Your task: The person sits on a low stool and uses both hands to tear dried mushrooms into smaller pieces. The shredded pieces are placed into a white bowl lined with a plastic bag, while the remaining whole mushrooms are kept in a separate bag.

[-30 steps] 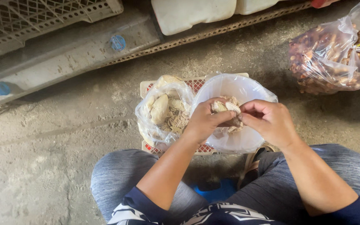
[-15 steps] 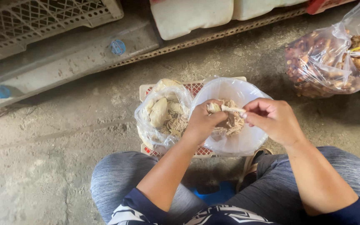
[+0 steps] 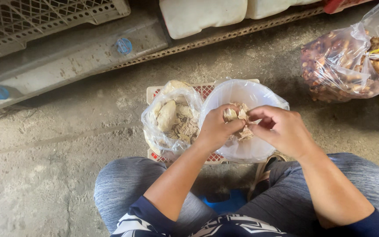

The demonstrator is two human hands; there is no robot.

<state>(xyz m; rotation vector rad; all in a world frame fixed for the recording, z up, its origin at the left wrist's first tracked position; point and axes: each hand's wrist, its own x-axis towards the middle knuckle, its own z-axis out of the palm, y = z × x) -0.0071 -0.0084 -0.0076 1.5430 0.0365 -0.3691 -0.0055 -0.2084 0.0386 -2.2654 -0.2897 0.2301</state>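
Meat [image 3: 235,115] is pinched by both hands, left [image 3: 216,129] and right [image 3: 281,131], over the bowl [image 3: 242,94]. Some shreds lie inside; the bag [image 3: 172,118] holds more, so much seems left.

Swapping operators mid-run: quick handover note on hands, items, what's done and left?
Left hand: pinching a pale piece of food over the white bowl.
Right hand: fingertips on the same piece, grip closed, apparently pulling it apart.
Bowl sits on a low crate and holds some shredded bits.
Clear bag left of the bowl holds larger pale chunks and shreds.
Done: a small amount shredded into the bowl.
Left: the piece in hand; the chunks in the bag look unshredded.
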